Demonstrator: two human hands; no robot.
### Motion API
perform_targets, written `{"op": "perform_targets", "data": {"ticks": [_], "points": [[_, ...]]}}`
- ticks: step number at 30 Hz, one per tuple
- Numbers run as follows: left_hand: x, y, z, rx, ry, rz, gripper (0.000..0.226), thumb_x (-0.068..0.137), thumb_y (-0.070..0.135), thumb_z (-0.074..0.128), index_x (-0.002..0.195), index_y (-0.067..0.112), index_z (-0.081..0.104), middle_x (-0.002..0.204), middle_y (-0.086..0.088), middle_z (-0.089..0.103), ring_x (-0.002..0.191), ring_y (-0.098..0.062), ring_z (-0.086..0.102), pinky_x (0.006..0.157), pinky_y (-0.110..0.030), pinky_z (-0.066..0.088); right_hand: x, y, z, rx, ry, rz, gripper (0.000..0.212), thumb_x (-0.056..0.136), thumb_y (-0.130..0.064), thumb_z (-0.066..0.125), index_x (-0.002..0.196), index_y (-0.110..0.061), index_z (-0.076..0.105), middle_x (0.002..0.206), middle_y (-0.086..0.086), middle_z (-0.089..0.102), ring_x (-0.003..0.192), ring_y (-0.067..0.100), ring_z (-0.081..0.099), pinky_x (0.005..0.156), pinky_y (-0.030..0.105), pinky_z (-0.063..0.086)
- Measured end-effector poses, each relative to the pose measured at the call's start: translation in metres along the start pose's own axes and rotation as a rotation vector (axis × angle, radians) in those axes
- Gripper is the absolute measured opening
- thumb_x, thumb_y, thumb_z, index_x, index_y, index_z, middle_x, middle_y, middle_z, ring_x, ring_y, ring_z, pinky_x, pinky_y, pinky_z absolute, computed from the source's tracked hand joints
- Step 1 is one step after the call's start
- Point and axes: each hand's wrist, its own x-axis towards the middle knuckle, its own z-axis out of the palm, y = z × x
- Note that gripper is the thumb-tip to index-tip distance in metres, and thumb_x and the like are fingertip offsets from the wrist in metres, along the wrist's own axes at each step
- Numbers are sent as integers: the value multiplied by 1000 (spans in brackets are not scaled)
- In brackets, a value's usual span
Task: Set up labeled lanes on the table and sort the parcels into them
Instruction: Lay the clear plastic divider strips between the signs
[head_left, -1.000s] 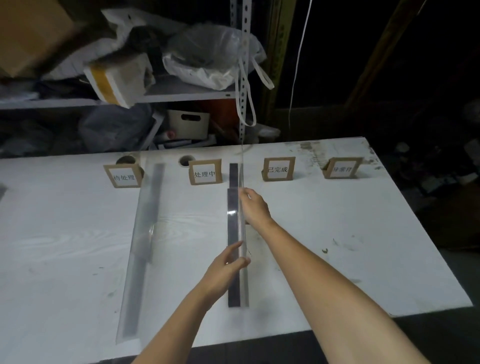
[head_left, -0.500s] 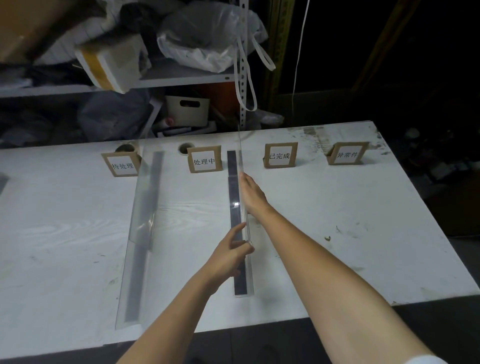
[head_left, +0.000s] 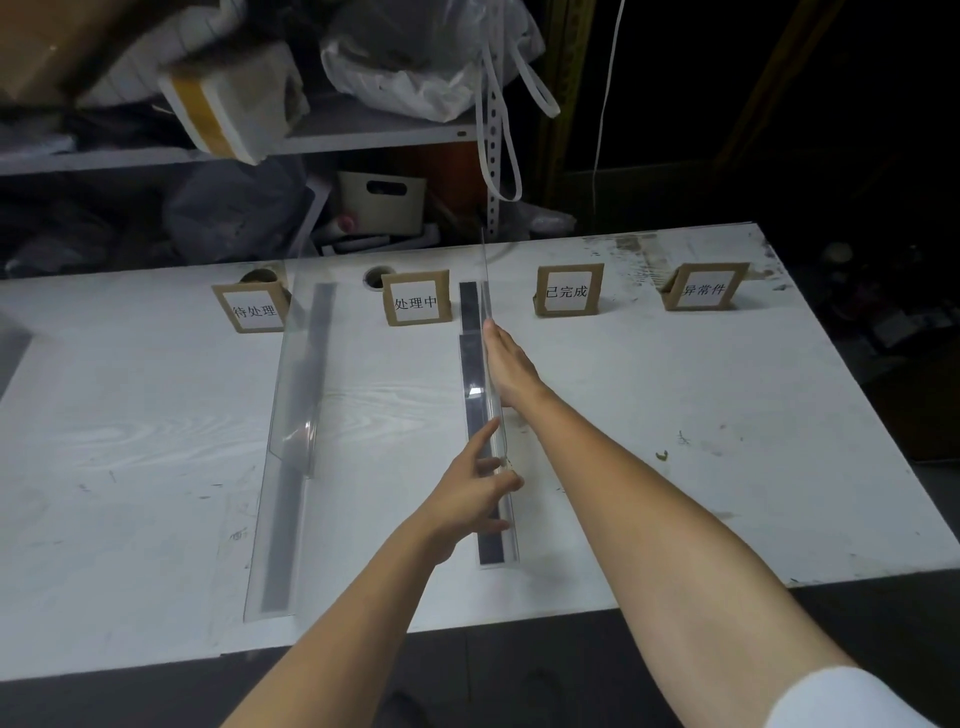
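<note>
Several cardboard label stands with white cards line the far side of the white table (head_left: 675, 415), among them the left one (head_left: 253, 308), the second (head_left: 415, 300) and the third (head_left: 568, 290). A clear divider panel (head_left: 298, 415) stands on a dark base strip between the first two labels. A second clear panel (head_left: 485, 291) stands upright on its dark strip (head_left: 477, 426) between the second and third labels. My left hand (head_left: 475, 488) touches its near part with straight fingers. My right hand (head_left: 506, 364) lies flat against its right face, farther back.
A fourth label stand (head_left: 704, 287) stands at the far right. Behind the table a metal shelf (head_left: 363, 135) holds plastic bags, a taped box (head_left: 228, 104) and a cardboard carrier. Two round holes (head_left: 378, 274) pierce the table top near the labels.
Both hands stay on the middle divider and have shifted slightly along it. The view has tilted down and moved closer to the table.
</note>
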Motion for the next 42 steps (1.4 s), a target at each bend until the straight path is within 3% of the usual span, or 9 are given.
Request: {"op": "perform_targets", "data": {"ticks": [11, 17, 22, 28, 33, 37, 42], "points": [[-6, -10, 2, -9, -9, -6, 78, 94, 17, 62, 149, 53, 21, 146, -4, 44, 117, -18, 57, 63, -23, 58, 3, 0, 0, 25, -16, 18, 63, 102, -64, 19, 157, -34, 25, 164, -7, 26, 151, 23, 24, 120, 44, 21], [-10, -15, 3, -9, -13, -7, 78, 93, 17, 63, 149, 53, 22, 146, -3, 45, 118, -20, 58, 68, -26, 59, 5, -1, 0, 11, -12, 27, 64, 102, -64, 19, 158, -33, 25, 164, -6, 26, 151, 23, 25, 120, 44, 21], [-7, -17, 3, 21, 8, -11, 78, 91, 25, 68, 151, 49, 24, 147, -2, 44, 119, -21, 57, 72, -30, 60, 4, -1, -2, -11, -15, 25, 63, 103, -61, 18, 158, -31, 24, 165, -5, 25, 151, 23, 25, 119, 43, 22], [-2, -12, 1, 83, 55, -29, 71, 90, 37, 70, 149, 42, 31, 149, -2, 43, 126, -23, 51, 76, -31, 55, 0, -4, -7, -80, -13, 44, 64, 103, -62, 20, 155, -25, 32, 159, 3, 36, 144, 28, 35, 116, 46, 32], [-8, 11, -14, 210, 99, -59, 62, 97, 46, 57, 152, 33, 32, 153, -4, 41, 133, -29, 47, 95, -43, 45, -10, -19, -20, -314, -93, 73, 69, 103, -61, 23, 152, -15, 37, 153, 10, 42, 135, 33, 45, 109, 52, 42], [-19, 35, -49, 522, 179, -63, 58, 100, 50, 48, 151, 25, 37, 154, -6, 42, 135, -28, 46, 106, -41, 41, -19, -48, -41, -617, -191, 111, 73, 102, -62, 30, 155, -11, 33, 155, 14, 40, 136, 36, 45, 110, 50, 41], [-59, 65, -99, 812, 265, -105, 59, 100, 47, 50, 151, 23, 36, 149, -8, 49, 132, -28, 48, 109, -37, 39, -36, -94, -47, -925, -212, -18, 68, 102, -55, 42, 153, -10, 36, 155, 13, 42, 138, 34, 43, 108, 43, 39]]}}
